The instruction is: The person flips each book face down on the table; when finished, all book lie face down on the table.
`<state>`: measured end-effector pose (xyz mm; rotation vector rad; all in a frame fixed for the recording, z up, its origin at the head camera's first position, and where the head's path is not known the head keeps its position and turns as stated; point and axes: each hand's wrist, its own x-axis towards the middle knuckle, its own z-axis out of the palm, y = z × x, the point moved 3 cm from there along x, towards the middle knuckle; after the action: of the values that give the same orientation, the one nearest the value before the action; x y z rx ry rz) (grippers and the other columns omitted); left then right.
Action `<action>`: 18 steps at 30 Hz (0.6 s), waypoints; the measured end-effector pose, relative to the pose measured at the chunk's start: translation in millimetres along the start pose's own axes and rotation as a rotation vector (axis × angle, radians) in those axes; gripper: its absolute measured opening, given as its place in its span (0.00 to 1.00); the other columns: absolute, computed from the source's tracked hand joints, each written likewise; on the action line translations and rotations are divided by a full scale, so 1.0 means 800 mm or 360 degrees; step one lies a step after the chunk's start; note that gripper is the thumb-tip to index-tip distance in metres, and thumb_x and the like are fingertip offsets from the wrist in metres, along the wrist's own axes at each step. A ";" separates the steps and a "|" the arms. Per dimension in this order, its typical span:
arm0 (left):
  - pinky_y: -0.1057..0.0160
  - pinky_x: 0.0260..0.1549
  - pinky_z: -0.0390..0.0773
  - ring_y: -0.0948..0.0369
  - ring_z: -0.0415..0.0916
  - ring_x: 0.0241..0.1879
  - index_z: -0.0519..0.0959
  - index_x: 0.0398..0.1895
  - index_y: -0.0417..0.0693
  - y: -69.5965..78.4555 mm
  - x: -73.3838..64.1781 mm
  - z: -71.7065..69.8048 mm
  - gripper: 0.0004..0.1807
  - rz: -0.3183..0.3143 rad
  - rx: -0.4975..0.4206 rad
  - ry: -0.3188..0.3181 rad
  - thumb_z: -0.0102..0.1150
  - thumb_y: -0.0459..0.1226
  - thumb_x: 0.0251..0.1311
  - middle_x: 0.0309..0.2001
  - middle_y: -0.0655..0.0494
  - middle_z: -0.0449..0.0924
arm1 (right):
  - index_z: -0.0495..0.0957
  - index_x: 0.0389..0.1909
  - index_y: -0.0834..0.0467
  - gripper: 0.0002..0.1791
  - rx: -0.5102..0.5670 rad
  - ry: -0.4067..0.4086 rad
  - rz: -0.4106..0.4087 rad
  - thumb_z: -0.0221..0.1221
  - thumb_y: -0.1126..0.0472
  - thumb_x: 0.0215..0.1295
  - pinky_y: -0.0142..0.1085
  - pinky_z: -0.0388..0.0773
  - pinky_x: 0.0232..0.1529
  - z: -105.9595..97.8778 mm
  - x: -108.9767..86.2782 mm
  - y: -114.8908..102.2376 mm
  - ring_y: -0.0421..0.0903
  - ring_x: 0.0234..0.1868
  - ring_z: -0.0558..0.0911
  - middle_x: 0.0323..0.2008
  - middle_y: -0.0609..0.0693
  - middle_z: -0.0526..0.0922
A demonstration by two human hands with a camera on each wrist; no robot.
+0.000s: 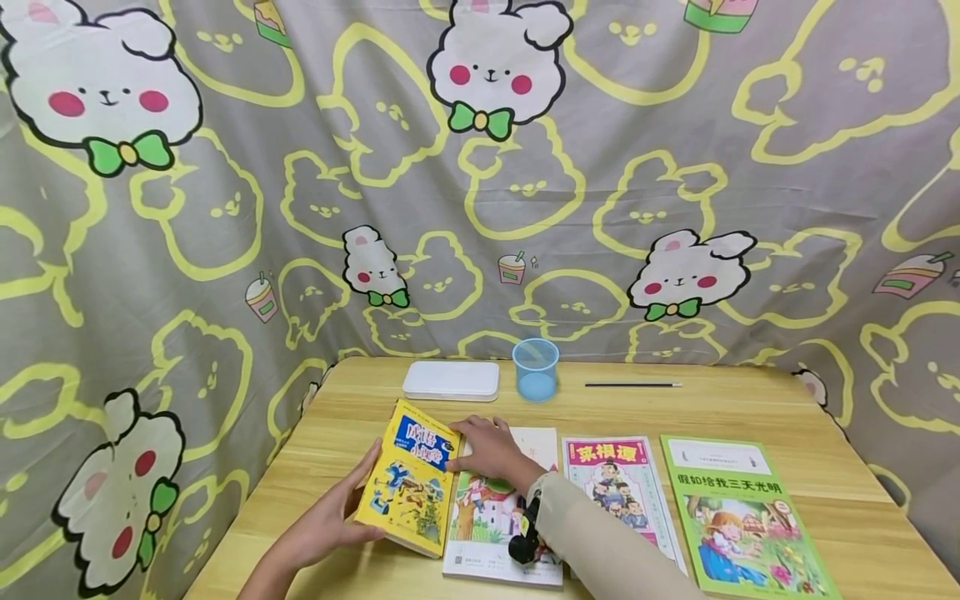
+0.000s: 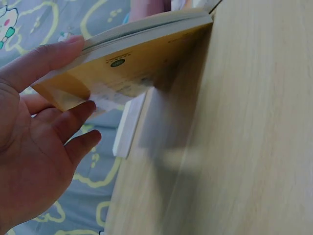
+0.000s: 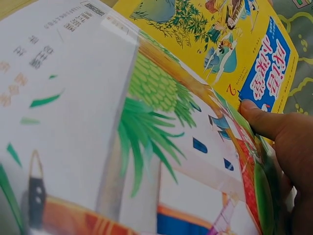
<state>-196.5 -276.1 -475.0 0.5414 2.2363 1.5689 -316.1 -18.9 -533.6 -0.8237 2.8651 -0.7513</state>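
Note:
A yellow book with a blue title panel is tilted up off the left side of the table. My left hand holds its left edge. In the left wrist view, the thumb lies on the book's page edge and fingers are under the yellow back cover. At the book's upper right corner, my right hand grips the edge, thumb on the cover in the right wrist view; its other fingers are mostly hidden. Beneath the right hand and wrist lies a white book with a colourful picture, partly covered.
To the right lie a pink-bordered book, partly behind the right sleeve, and a green book. Along the back of the wooden table are a white case, a blue cup and a pencil. A patterned curtain hangs behind.

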 end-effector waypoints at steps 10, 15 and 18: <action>0.63 0.57 0.80 0.32 0.59 0.72 0.30 0.85 0.57 0.008 0.005 0.006 0.67 0.0034 -0.0081 -0.0027 0.73 0.30 0.57 0.83 0.43 0.21 | 0.69 0.75 0.48 0.43 0.0033 0.0012 0.0003 0.67 0.34 0.63 0.61 0.53 0.76 -0.005 -0.004 -0.005 0.50 0.71 0.72 0.69 0.47 0.75; 0.63 0.59 0.79 0.32 0.57 0.73 0.30 0.84 0.55 0.009 0.006 0.008 0.67 0.0047 -0.0083 -0.0011 0.73 0.29 0.57 0.83 0.44 0.19 | 0.69 0.75 0.48 0.43 0.0029 0.0018 0.0001 0.66 0.34 0.63 0.61 0.52 0.76 -0.006 -0.005 -0.006 0.50 0.71 0.72 0.69 0.47 0.75; 0.64 0.59 0.79 0.32 0.56 0.74 0.30 0.84 0.54 0.009 0.006 0.009 0.67 0.0055 -0.0073 0.0008 0.73 0.29 0.56 0.83 0.45 0.19 | 0.69 0.75 0.47 0.43 0.0016 0.0023 -0.0004 0.66 0.33 0.62 0.61 0.53 0.76 -0.004 -0.004 -0.004 0.50 0.70 0.73 0.69 0.46 0.76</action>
<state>-196.6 -265.7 -470.5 0.5672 2.2000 1.6358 -312.5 -18.4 -529.2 -0.8246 2.8712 -0.7746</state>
